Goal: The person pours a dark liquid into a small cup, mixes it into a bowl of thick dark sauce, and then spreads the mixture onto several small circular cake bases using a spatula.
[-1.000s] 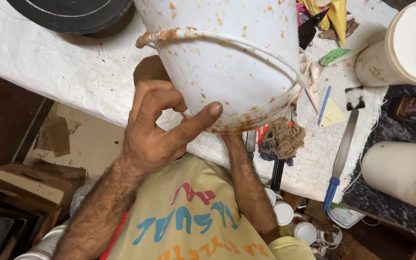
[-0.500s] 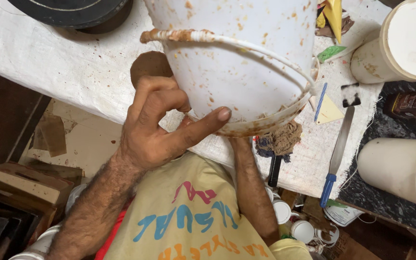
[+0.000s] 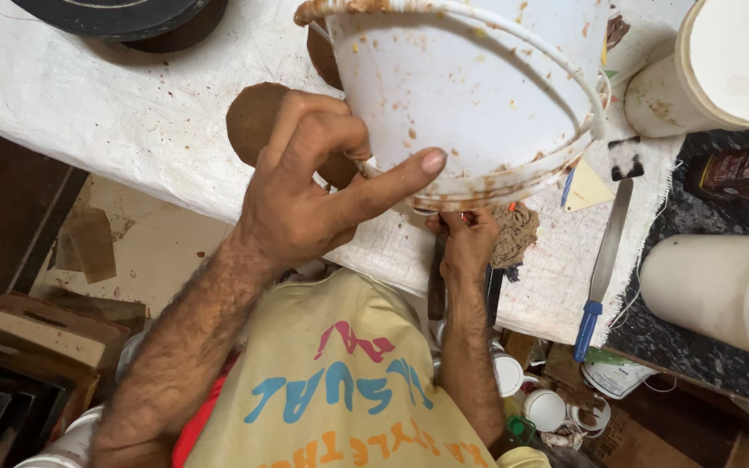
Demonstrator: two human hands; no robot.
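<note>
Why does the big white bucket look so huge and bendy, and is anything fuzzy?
In the head view the white bucket sits very close to the wide lens, so it looms large and its rim curves; the left hand on it looks sharp, the right hand lies in the bucket's shade, the light is soft without glare, and the floor corners are dim.

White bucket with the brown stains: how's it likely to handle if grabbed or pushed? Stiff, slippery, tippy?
The white bucket probably stays stiff: its wall shows no dent where the left hand presses it. It may be slippery, given the brown smears along its rim. It is tilted and held up by the left hand and the right hand beneath, so it would likely tip if released.
</note>
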